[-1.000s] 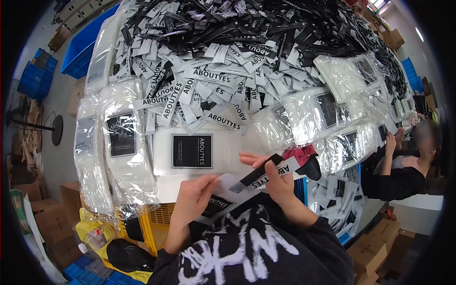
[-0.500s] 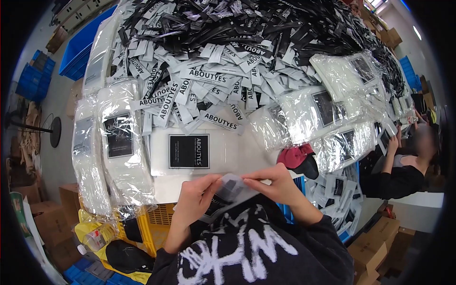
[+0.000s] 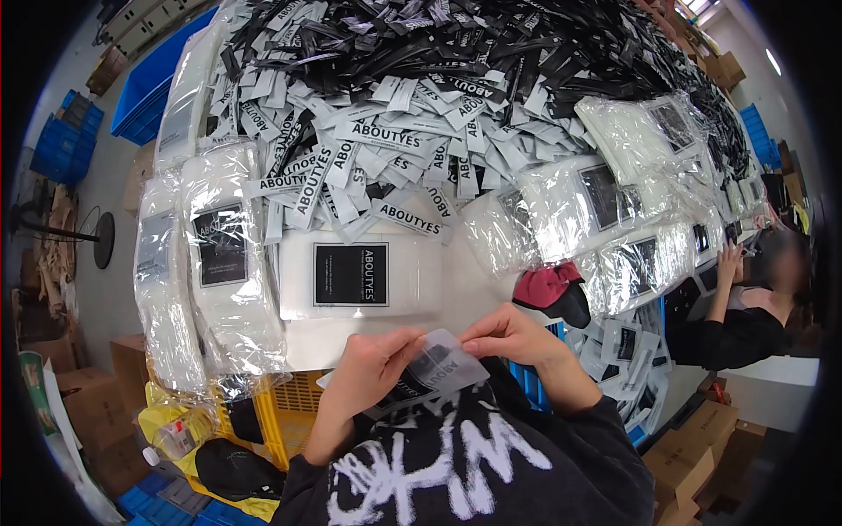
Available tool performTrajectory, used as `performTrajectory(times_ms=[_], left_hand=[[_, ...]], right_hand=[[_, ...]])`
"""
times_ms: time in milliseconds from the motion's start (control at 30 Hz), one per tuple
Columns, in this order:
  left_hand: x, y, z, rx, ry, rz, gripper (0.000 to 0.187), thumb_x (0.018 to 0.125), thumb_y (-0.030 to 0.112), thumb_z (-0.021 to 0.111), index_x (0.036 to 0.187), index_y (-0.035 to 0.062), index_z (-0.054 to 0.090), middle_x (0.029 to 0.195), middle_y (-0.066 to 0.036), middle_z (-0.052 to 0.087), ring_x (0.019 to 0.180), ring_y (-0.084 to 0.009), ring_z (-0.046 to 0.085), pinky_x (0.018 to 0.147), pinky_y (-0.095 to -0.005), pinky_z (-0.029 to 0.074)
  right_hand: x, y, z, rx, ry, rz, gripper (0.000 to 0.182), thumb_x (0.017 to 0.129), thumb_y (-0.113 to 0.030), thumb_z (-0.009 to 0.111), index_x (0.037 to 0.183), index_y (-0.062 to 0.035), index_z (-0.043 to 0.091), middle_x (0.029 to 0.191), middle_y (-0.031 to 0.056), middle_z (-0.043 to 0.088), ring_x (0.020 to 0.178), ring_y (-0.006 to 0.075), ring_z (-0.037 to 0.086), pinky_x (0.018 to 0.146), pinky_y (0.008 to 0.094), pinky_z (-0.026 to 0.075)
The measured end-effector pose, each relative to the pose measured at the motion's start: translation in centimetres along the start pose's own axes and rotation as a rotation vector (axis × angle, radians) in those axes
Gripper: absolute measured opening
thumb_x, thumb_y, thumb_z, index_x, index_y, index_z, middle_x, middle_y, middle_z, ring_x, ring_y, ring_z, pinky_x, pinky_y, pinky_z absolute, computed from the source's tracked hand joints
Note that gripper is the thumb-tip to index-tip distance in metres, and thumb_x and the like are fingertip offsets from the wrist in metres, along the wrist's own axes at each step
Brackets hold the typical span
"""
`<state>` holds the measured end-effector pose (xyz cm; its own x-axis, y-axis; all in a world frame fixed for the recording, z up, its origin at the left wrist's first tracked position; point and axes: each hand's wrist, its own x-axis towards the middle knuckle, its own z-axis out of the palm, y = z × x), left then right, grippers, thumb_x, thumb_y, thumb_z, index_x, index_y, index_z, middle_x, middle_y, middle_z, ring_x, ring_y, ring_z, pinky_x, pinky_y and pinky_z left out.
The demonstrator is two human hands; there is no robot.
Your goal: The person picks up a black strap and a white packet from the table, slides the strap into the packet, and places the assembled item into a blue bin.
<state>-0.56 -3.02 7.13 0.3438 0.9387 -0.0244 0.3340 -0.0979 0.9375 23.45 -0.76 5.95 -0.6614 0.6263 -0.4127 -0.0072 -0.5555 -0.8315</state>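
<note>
A frosted plastic pouch (image 3: pixel 447 373) with dark print is held up close to my chest, tilted, at the table's near edge. My left hand (image 3: pixel 373 364) is closed in a pinch on its upper left edge. My right hand (image 3: pixel 516 335) pinches the same pouch near its upper right corner. Just beyond my hands lies a stack of frosted bags (image 3: pixel 298 302) with a black ABOUTYES panel on top. Past that stack spreads a heap of white and black ABOUTYES packets (image 3: pixel 386 136).
Clear-wrapped bundles stand at the left (image 3: pixel 224 320) and right (image 3: pixel 588 197). A red and black cloth item (image 3: pixel 551 294) lies right of my hands. Below the edge are a yellow crate (image 3: pixel 294 399) and a bin of loose pouches (image 3: pixel 623 346). Another person (image 3: pixel 728 324) works at far right.
The pouch between my hands has tipped, and more of its printed face shows now. My hands have shifted slightly. At far right, the other person's hands have moved.
</note>
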Motion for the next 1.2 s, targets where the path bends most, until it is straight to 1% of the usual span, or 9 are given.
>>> performTrajectory(times_ms=[133,233,433,533,633,833,1033,1133,1200], left_hand=[[-0.1,0.0,-0.1,-0.006,-0.008,-0.019,0.012,0.087,0.012,0.062,0.095,0.0034,0.064,0.068,-0.018,0.057,0.057,-0.0338,0.056,0.052,-0.0335,0.045],[0.0,0.1,-0.1,0.008,-0.006,-0.014,0.012,0.087,0.012,0.061,0.094,0.0032,0.064,0.068,-0.018,0.057,0.057,-0.034,0.056,0.052,-0.0336,0.045],[-0.2,0.0,-0.1,0.024,0.007,-0.003,0.011,0.087,0.012,0.061,0.093,0.0034,0.064,0.068,-0.017,0.058,0.059,-0.0346,0.057,0.052,-0.0344,0.045],[-0.2,0.0,-0.2,0.023,0.02,-0.007,0.011,0.087,0.012,0.061,0.093,0.0037,0.065,0.069,-0.017,0.058,0.059,-0.0344,0.058,0.052,-0.0346,0.046],[-0.2,-0.1,0.0,0.015,0.016,0.0,0.011,0.087,0.013,0.061,0.093,0.0039,0.065,0.069,-0.017,0.058,0.058,-0.0341,0.058,0.052,-0.0345,0.045],[-0.1,0.2,-0.3,0.005,-0.037,-0.047,0.011,0.087,0.012,0.061,0.094,0.0039,0.065,0.068,-0.018,0.058,0.058,-0.0341,0.058,0.052,-0.0346,0.045],[-0.1,0.0,0.1,0.025,-0.023,-0.009,0.011,0.087,0.012,0.061,0.094,0.0039,0.064,0.068,-0.018,0.058,0.058,-0.0348,0.057,0.051,-0.0353,0.044],[-0.1,0.2,0.3,0.058,-0.024,0.011,0.011,0.087,0.012,0.06,0.094,0.0046,0.065,0.068,-0.017,0.059,0.059,-0.0355,0.057,0.051,-0.0356,0.045],[-0.1,0.3,0.6,0.108,-0.032,0.036,0.011,0.087,0.012,0.061,0.093,0.0048,0.065,0.068,-0.016,0.06,0.059,-0.0352,0.058,0.052,-0.0352,0.045]], right_hand=[[-0.1,0.6,-0.2,0.086,-0.034,0.02,0.024,0.089,-0.011,0.062,0.107,0.0051,0.065,0.093,0.0078,0.068,0.083,0.0108,0.063,0.076,0.0256,0.052],[-0.1,0.2,0.1,0.003,-0.01,0.018,0.024,0.089,-0.012,0.063,0.107,0.0045,0.066,0.093,0.0074,0.068,0.084,0.0104,0.062,0.076,0.0253,0.052],[0.7,1.2,-0.3,0.083,-0.018,0.063,0.024,0.089,-0.012,0.063,0.107,0.0034,0.066,0.094,0.0054,0.068,0.084,0.0093,0.061,0.077,0.0243,0.05],[0.6,0.8,0.1,0.127,-0.019,0.005,0.023,0.089,-0.01,0.063,0.108,0.0032,0.065,0.098,0.0058,0.068,0.087,0.0094,0.061,0.079,0.0246,0.05],[0.4,0.8,0.0,0.009,-0.047,-0.086,0.023,0.088,-0.006,0.062,0.109,0.0034,0.065,0.1,0.0069,0.067,0.089,0.0096,0.061,0.081,0.025,0.05],[0.2,1.6,-0.5,0.135,-0.057,0.024,0.026,0.086,-0.003,0.063,0.11,0.0043,0.064,0.102,0.0083,0.067,0.092,0.0111,0.061,0.084,0.0263,0.048],[0.3,0.9,0.4,0.065,-0.01,-0.025,0.025,0.084,-0.003,0.064,0.108,0.0033,0.065,0.098,0.0066,0.067,0.09,0.0104,0.06,0.083,0.0263,0.048],[1.1,1.3,0.6,0.068,-0.013,0.004,0.029,0.08,-0.008,0.071,0.105,0.0046,0.064,0.094,0.0071,0.067,0.09,0.0116,0.06,0.082,0.0266,0.047],[2.2,1.7,1.3,-0.165,-0.015,0.037,0.033,0.079,-0.012,0.073,0.106,0.0037,0.063,0.093,0.0061,0.066,0.089,0.0112,0.06,0.081,0.0259,0.047]])
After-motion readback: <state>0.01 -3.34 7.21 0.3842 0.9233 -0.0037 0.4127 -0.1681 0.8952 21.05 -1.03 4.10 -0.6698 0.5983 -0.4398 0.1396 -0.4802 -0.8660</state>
